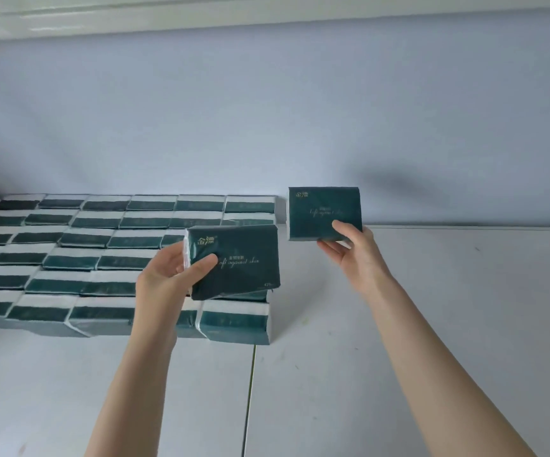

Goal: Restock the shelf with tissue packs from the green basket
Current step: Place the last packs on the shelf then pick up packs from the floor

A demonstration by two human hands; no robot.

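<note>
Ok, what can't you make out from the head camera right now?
1. The green basket: outside the head view, so the packs left in it are unknown.
2. The stocked rows: cut off by the left edge, full length unknown.
3. The rows' front-right end: hidden behind the left hand and the left tissue pack.
4. The script on the right tissue pack, held by the right hand: blurred.

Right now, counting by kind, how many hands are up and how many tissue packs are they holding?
Hands: 2, the left hand and the right hand.
Held tissue packs: 2, the left pack and the right pack.
Total: 4.
The shelved packs are partly hidden, so left uncounted.
</note>
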